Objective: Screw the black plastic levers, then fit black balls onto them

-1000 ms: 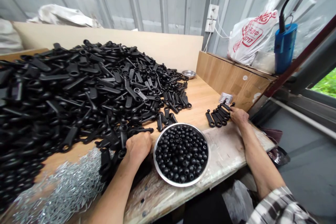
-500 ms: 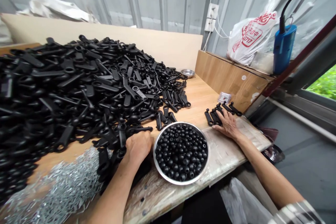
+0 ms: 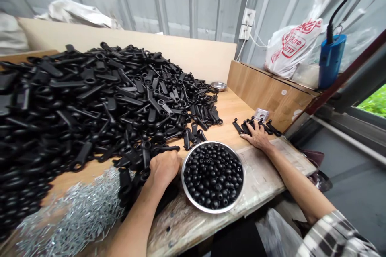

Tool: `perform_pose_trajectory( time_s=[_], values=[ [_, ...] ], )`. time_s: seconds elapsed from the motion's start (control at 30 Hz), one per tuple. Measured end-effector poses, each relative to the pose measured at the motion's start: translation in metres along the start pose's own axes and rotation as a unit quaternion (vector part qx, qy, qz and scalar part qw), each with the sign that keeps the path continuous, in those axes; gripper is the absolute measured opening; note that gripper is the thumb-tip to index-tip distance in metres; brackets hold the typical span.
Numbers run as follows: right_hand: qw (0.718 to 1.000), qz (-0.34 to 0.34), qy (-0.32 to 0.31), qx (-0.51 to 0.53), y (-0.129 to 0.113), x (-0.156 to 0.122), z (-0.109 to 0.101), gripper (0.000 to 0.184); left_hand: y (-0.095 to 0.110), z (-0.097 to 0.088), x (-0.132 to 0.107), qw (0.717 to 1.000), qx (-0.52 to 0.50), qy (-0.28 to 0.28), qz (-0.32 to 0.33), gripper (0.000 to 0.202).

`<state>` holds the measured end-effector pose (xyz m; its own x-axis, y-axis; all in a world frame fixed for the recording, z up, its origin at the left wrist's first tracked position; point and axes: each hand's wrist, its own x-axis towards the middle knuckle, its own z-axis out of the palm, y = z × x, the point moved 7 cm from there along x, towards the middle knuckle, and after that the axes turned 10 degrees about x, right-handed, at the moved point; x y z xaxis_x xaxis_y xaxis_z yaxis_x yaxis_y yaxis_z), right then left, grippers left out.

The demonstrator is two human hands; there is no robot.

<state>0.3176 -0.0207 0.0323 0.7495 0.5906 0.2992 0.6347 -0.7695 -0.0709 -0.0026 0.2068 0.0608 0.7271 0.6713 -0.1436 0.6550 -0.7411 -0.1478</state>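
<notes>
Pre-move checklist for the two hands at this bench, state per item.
1. Left hand gripping one of the black plastic handles: cannot tell, fingers hidden.
2. Right hand spread over the short row of handles: ok.
3. Steel bowl of black beads sitting flat between the hands: ok.
4. Silver fasteners apart from the handles: not ok, they touch near the left hand.
5. Small steel dish contents: cannot tell.
</notes>
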Motion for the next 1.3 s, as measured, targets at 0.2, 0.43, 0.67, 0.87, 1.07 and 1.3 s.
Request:
perform_pose_trajectory(
  time_s=[0.2, 0.43, 0.67, 0.87, 1.07, 1.3],
  values=[
    [0.998, -0.028, 0.053, -0.008, -0.009, 0.001, -0.009, 0.074, -0.001, 0.001, 0.0, 1.0, 0.0, 0.008, 0.006, 0.038],
    [0.985, -0.162, 0.063, -0.009, -0.067, -0.007, -0.022, 0.052, 0.001, 0.003, 0.004, 1.0, 0.005, 0.012, 0.005, 0.037],
    [0.985, -0.166, 0.046, 0.026, -0.073, -0.002, -0.018, 0.04, -0.007, 0.002, 0.003, 0.999, 0.013, 0.034, -0.008, 0.036],
    [0.98, -0.154, 0.024, 0.126, -0.085, 0.0, -0.042, 0.037, 0.01, -0.003, 0.0, 0.997, 0.002, 0.065, 0.032, 0.036],
    [0.916, -0.281, -0.12, 0.26, -0.172, -0.017, -0.096, 0.032, 0.026, 0.005, -0.001, 0.989, -0.014, 0.059, 0.134, 0.03],
    [0.831, -0.332, -0.267, 0.357, -0.223, -0.012, -0.075, 0.025, 0.012, 0.003, -0.003, 0.994, -0.011, 0.028, 0.103, 0.031]
  ],
)
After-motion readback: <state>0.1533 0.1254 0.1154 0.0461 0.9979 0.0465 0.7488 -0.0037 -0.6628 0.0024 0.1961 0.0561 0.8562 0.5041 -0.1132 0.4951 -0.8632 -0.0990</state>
